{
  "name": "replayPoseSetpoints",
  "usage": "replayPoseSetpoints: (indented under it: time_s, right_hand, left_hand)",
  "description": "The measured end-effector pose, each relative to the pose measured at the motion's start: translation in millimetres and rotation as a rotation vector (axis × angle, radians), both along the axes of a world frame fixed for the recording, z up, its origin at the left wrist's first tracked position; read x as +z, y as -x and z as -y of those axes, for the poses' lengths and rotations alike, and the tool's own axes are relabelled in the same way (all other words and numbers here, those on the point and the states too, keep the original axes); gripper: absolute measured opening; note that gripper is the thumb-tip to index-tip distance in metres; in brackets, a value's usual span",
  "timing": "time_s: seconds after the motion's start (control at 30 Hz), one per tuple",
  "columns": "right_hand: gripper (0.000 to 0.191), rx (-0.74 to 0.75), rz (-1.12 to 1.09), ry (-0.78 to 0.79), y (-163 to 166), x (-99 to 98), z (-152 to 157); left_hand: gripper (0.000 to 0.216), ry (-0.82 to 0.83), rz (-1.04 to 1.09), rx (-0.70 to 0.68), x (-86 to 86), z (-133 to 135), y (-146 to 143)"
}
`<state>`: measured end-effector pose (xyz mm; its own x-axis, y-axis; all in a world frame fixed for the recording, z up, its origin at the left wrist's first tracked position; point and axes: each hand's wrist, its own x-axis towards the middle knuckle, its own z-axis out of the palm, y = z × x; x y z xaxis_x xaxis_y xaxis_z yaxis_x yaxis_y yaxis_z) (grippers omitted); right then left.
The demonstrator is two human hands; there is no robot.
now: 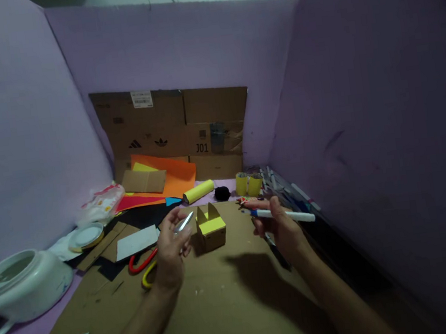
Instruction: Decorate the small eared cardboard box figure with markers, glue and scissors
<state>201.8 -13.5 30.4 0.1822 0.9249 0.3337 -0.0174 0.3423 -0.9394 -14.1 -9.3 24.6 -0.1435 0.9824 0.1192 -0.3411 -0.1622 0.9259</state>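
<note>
Risk: the small cardboard box [214, 237], standing between the hands just beside the left hand [170, 252], could be tipped, or its pointed flaps [213, 211] bent, by a careless sweep of either hand. The right hand [285, 230] is closed in a pinch on a white marker [300, 215], its blue end toward the box. The left hand is half curled; whether it grips the slim pale item [185, 222] at its fingers cannot be told.
</note>
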Motion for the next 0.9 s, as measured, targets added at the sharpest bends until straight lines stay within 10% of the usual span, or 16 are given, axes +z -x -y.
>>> replayPoseSetpoints:
  time_s: [0.4,0.9]
  right_hand:
    - [0.011,0.024,0.081,-0.071,61,-29.2,53]
    - [0.007,0.064,0.396,-0.328,63,-35.3,50]
  left_hand:
    - [0.023,0.36,0.368,0.082,10.2,16,-15]
    - [0.024,0.304,0.447,-0.006,2.4,34,-30]
